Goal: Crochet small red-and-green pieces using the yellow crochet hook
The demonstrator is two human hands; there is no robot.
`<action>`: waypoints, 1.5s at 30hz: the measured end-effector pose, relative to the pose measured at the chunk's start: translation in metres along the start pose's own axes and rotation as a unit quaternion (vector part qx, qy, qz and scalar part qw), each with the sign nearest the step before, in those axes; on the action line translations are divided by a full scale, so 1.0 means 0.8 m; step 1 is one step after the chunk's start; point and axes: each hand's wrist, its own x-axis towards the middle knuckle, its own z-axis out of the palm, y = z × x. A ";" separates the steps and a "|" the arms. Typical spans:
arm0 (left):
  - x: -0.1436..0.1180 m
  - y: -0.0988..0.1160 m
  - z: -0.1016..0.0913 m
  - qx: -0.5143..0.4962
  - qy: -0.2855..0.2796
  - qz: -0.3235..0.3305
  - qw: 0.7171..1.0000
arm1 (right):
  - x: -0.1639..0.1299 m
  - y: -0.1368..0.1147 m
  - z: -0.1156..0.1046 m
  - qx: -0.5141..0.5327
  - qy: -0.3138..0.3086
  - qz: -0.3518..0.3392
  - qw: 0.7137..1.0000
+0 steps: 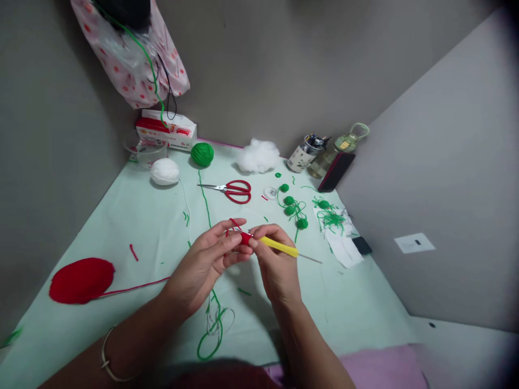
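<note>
My left hand (214, 256) pinches a small red crochet piece (245, 238), with red yarn looped over its raised index finger. In my right hand (278, 259) is a crochet hook with a yellow handle (284, 247), its metal tip at the red piece. Both hands are closed and nearly touch over the middle of the table. A strand runs from the left hand to the red yarn ball (82, 280) at the left. Fingers partly cover the crochet piece, so its shape is hard to see.
Red-handled scissors (237, 192) lie beyond the hands. Farther back are a white yarn ball (165, 172), a green yarn ball (201, 154) and white stuffing (258, 156). Several small green balls (289, 210) lie right, near a pen holder (303, 155) and a bottle (324, 160).
</note>
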 end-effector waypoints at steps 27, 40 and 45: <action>-0.010 0.007 0.002 0.114 -0.004 0.030 0.993 | -0.001 0.008 -0.016 -0.039 -0.025 -0.067 0.997; -0.019 0.045 -0.026 0.321 -0.040 0.077 0.943 | -0.008 -0.023 -0.027 0.057 -0.090 -0.067 0.992; -0.040 0.109 -0.082 0.464 0.030 0.107 0.879 | 0.003 -0.051 -0.057 0.294 -0.388 -0.033 0.873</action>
